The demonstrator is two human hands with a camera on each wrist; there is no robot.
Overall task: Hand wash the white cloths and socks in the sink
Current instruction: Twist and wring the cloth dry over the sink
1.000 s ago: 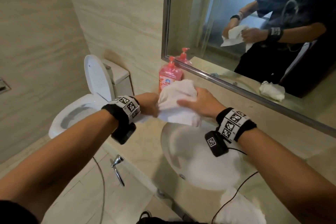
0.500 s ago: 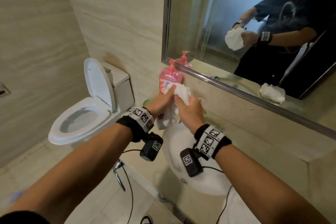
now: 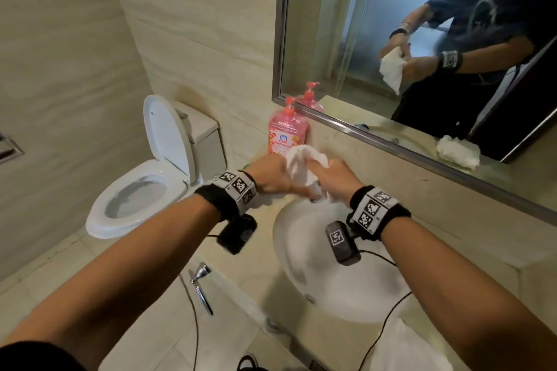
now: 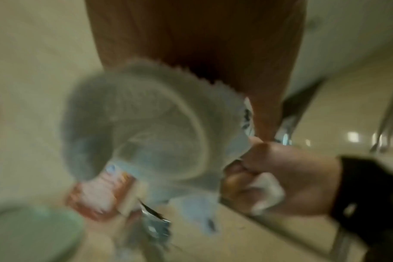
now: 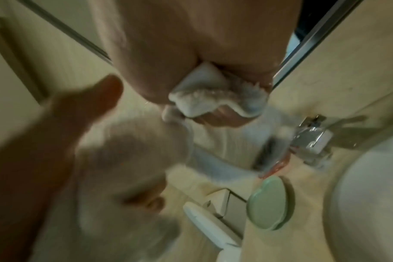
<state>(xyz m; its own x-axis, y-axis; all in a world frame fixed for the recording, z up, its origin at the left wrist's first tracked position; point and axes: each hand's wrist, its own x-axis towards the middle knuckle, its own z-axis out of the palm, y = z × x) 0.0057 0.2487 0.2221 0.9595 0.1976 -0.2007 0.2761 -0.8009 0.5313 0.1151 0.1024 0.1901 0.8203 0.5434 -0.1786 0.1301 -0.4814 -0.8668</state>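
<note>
A bunched white cloth [image 3: 303, 164] hangs over the far rim of the white sink [image 3: 328, 289]. My left hand [image 3: 275, 179] grips its left side and my right hand [image 3: 333, 178] grips its right side, knuckles close together. The left wrist view is blurred; there the cloth [image 4: 146, 134] bulges out and my right hand [image 4: 269, 170] is a fist round a fold. In the right wrist view a wet fold of the cloth [image 5: 215, 101] is squeezed in my right palm, while my left hand [image 5: 74, 134] holds the rest.
A pink soap bottle [image 3: 287, 137] stands behind the hands, under the mirror [image 3: 346, 39]. A green soap dish [image 5: 269, 203] and the chrome tap [image 5: 312, 140] sit on the counter by the basin. Another white cloth [image 3: 404, 349] lies near the counter's front. The toilet [image 3: 141, 193] stands left.
The cloth was spread wide between my hands one second ago. Since then it has been gathered into a tight bunch, and both hands have come together and dropped toward the sink rim.
</note>
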